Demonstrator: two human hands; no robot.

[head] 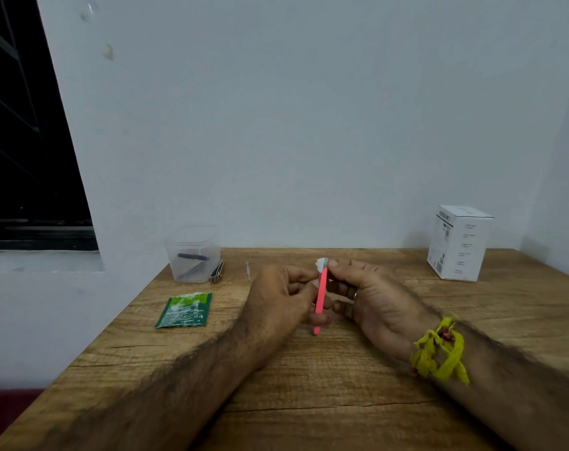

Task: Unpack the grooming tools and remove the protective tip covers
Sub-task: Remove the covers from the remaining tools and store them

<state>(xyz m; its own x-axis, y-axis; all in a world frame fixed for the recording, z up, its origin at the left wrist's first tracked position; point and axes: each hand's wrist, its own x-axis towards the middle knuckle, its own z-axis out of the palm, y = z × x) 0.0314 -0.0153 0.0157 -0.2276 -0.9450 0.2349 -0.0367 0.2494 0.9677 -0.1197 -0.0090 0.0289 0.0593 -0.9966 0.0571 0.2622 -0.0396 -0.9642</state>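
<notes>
A slim pink grooming tool [321,296] stands nearly upright above the middle of the wooden table [309,379]. My left hand [276,297] grips its lower handle. My right hand [371,297] pinches the small clear-white cover [322,264] at its top end between thumb and forefinger. A torn green packet [185,310] lies flat to the left. A thin clear sliver [248,271], too small to identify, lies beyond my left hand.
A clear plastic container [193,255] with dark tools inside stands at the back left, a metal nail clipper [217,272] leaning against it. A white carton [458,243] stands at the back right by the wall. A dark window is at far left.
</notes>
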